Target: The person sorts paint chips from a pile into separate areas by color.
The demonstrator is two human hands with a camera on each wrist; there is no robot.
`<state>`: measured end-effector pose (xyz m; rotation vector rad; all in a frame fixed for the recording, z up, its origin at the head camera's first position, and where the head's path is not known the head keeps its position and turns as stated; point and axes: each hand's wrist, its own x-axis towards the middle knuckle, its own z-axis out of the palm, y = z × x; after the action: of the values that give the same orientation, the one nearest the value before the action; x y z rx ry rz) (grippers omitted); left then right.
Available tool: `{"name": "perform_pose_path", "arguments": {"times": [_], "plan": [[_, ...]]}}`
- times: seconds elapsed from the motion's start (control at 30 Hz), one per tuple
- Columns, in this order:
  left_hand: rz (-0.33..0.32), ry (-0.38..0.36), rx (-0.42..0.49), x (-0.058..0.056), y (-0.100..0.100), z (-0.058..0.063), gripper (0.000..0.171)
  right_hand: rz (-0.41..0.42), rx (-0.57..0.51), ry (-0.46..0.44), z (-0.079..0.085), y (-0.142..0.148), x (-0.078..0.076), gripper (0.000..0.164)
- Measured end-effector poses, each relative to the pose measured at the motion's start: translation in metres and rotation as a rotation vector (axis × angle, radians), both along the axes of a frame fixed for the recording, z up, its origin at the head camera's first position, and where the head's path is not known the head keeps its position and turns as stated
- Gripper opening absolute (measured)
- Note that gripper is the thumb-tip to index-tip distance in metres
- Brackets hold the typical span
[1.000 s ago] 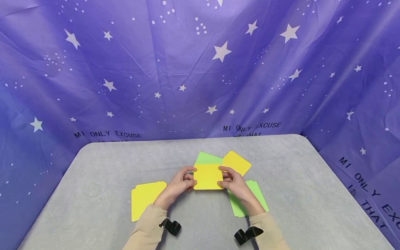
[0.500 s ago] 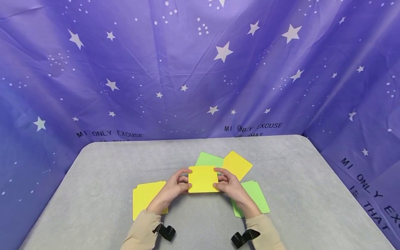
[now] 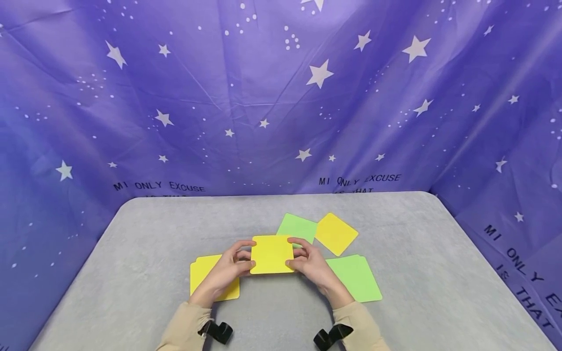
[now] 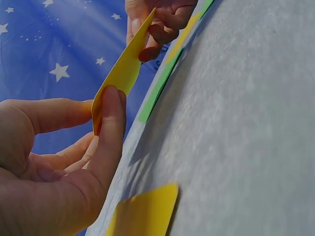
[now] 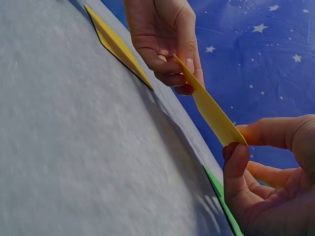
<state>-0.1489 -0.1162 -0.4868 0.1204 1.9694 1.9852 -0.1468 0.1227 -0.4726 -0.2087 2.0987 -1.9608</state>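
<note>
A yellow card (image 3: 272, 254) with rounded corners is held up above the table between both hands. My left hand (image 3: 227, 267) pinches its left edge with thumb and fingers. At the opposite edge my right hand (image 3: 312, 264) pinches it the same way. Both wrist views show the yellow card (image 4: 123, 73) edge-on and raised off the surface, with a shadow below. Yellow cards (image 3: 228, 291) lie in a slightly offset pile, partly hidden by the left hand and forearm. Green cards (image 3: 357, 280) lie in another pile beside the right forearm.
Behind the held card, a green card (image 3: 300, 227) lies on the grey table (image 3: 145, 253), its near part covered in the head view. A yellow card (image 3: 337, 234) lies turned to its right. A purple curtain (image 3: 246, 87) with stars hangs behind the table.
Both hands have moved left and slightly toward the person, carrying the yellow card between them. More of the green and yellow cards behind now shows. The view has shifted slightly.
</note>
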Motion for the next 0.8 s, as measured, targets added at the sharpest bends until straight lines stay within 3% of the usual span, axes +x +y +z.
{"name": "perform_pose_path", "arguments": {"times": [0.4, 0.8], "plan": [[-0.002, 0.019, 0.008, 0.012, -0.03, 0.0, 0.054, 0.08, -0.009, 0.011, -0.001, -0.023, 0.003, 0.064], [0.013, -0.001, -0.047, 0.027, -0.055, 0.003, 0.057, 0.135, 0.038, 0.07, 0.0, -0.05, 0.011, 0.064]]}}
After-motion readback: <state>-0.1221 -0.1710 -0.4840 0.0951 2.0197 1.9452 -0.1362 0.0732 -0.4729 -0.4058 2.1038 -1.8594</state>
